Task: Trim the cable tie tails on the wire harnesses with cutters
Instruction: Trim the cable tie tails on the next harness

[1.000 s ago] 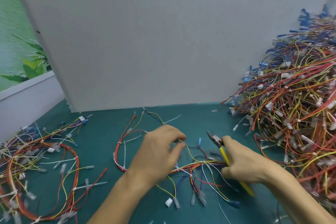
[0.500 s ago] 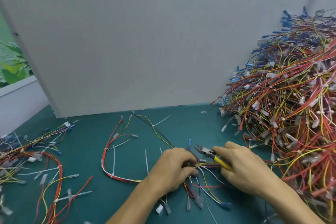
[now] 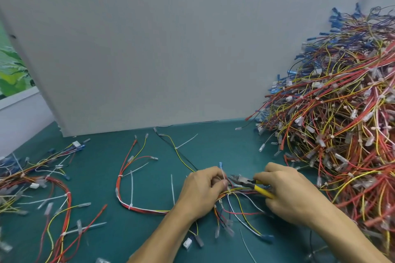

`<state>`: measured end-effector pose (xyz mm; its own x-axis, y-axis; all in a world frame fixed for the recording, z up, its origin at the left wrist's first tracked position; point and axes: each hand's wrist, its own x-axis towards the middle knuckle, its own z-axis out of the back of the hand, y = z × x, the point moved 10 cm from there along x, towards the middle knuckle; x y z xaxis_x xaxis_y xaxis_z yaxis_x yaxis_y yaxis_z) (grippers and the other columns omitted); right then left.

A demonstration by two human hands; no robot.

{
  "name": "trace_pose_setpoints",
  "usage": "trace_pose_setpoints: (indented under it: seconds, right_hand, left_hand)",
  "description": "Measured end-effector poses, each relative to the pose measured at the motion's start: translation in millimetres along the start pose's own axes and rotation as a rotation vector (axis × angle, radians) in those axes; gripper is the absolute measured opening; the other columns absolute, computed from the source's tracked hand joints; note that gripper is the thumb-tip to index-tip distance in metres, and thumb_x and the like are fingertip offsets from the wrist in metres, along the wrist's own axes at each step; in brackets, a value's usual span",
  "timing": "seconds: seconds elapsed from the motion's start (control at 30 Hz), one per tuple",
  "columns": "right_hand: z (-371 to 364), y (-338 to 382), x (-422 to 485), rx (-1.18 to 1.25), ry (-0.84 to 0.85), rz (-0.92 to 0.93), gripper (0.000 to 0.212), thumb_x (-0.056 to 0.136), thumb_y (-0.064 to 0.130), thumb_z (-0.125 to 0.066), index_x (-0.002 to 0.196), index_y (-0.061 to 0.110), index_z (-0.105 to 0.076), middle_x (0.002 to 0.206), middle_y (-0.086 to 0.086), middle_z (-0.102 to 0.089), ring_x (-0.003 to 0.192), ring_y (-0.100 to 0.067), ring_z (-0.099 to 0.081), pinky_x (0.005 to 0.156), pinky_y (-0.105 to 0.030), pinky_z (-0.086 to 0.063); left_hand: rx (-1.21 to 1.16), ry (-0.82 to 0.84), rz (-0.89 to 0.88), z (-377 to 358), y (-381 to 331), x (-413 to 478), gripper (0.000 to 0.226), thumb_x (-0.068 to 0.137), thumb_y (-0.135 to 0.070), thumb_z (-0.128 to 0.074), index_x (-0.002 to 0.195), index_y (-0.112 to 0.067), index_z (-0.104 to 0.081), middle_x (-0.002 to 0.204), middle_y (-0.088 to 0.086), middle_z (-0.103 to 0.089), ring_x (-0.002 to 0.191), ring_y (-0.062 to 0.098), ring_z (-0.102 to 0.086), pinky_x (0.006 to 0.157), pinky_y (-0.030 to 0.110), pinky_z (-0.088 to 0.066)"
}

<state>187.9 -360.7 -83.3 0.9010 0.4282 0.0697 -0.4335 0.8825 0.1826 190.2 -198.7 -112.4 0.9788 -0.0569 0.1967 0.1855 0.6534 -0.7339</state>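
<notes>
The left hand [image 3: 203, 193] pinches the upright cable tie tail [image 3: 223, 174] of the wire harness [image 3: 232, 192], which lies on the desk [image 3: 213, 145]. The right hand [image 3: 292, 196] grips the yellow-handled cutters [image 3: 242, 180], nose just beside the tail. Seat the blades flush against the tie head, clear of the wires, then squeeze once.

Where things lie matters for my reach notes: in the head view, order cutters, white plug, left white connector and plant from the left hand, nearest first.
1. Cutters: just right of the left hand, which grips the harness; held by the right hand.
2. White plug: below, near the bottom edge.
3. White connector: far left on the mat.
4. Plant: left edge, beyond the mat.
</notes>
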Motion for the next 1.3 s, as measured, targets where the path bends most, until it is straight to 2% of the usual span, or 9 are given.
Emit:
trace_pose_setpoints:
  seconds: [0.37,0.53,0.77,0.93,1.07,1.2,1.3]
  right_hand:
    - [-9.9,3.4,-0.2,-0.143,0.085,0.06,0.03,0.078,0.019,-0.048,0.104,0.025,-0.059,0.096,0.008,-0.046,0.096,-0.018,-0.05,0.074,-0.032,-0.048]
    - [-11.5,7.6,0.4,-0.166,0.089,0.09,0.024,0.079,0.017,-0.047,0.099,0.024,-0.057,0.096,0.007,-0.046,0.098,-0.02,-0.05,0.076,-0.034,-0.047]
    - [-11.6,9.2,1.5,-0.199,0.068,0.126,0.022,0.083,0.016,-0.047,0.101,0.025,-0.057,0.099,0.007,-0.048,0.1,-0.019,-0.05,0.077,-0.033,-0.047]
    - [-12.2,9.6,1.9,-0.221,0.055,0.114,0.019,0.081,0.016,-0.048,0.098,0.022,-0.056,0.097,0.007,-0.049,0.093,-0.023,-0.055,0.071,-0.032,-0.047]
    - [-14.8,9.7,0.4,-0.232,0.059,0.08,0.022,0.081,0.021,-0.048,0.101,0.025,-0.056,0.099,0.008,-0.05,0.094,-0.024,-0.056,0.068,-0.031,-0.045]
    - [-16.1,11.2,0.6,-0.246,0.071,0.063,0.022,0.083,0.022,-0.047,0.101,0.026,-0.058,0.1,0.008,-0.052,0.097,-0.024,-0.056,0.065,-0.03,-0.037]
    - [-16.8,10.7,-0.1,-0.219,0.09,0.042,0.015,0.084,0.024,-0.047,0.095,0.024,-0.055,0.098,0.007,-0.053,0.098,-0.025,-0.056,0.066,-0.03,-0.037]
  left_hand:
    - [-0.042,0.008,0.017,-1.5,1.4,-1.7,0.022,0.085,-0.025,-0.063,0.067,-0.037,-0.059,0.07,-0.011,-0.067,0.062,0.002,-0.056,0.068,0.022,-0.045]
    - [-0.022,0.014,0.002,-1.0,-0.2,-2.4,0.014,0.087,-0.026,-0.063,0.074,-0.033,-0.062,0.068,-0.015,-0.065,0.064,0.002,-0.056,0.069,0.022,-0.044]
    - [0.011,0.011,-0.042,-0.8,-4.4,-3.6,0.019,0.087,-0.027,-0.063,0.072,-0.038,-0.06,0.084,-0.014,-0.069,0.077,0.003,-0.06,0.078,0.024,-0.047]
    - [-0.009,0.001,-0.045,-0.8,-3.9,-4.1,0.01,0.086,-0.026,-0.064,0.079,-0.033,-0.065,0.077,-0.016,-0.065,0.07,0.001,-0.055,0.069,0.018,-0.042]
    - [-0.012,-0.002,-0.035,-1.2,-3.5,-3.6,0.017,0.086,-0.027,-0.063,0.073,-0.038,-0.061,0.078,-0.01,-0.067,0.07,0.007,-0.057,0.072,0.024,-0.045]
    - [-0.007,-0.004,-0.045,-1.7,-4.8,-3.1,0.029,0.086,-0.028,-0.062,0.066,-0.049,-0.057,0.076,-0.013,-0.066,0.067,0.004,-0.055,0.07,0.023,-0.045]
    - [-0.04,-0.004,-0.035,0.1,-3.7,-3.3,0.027,0.087,-0.025,-0.063,0.066,-0.042,-0.059,0.068,-0.012,-0.063,0.06,0.002,-0.053,0.063,0.018,-0.043]
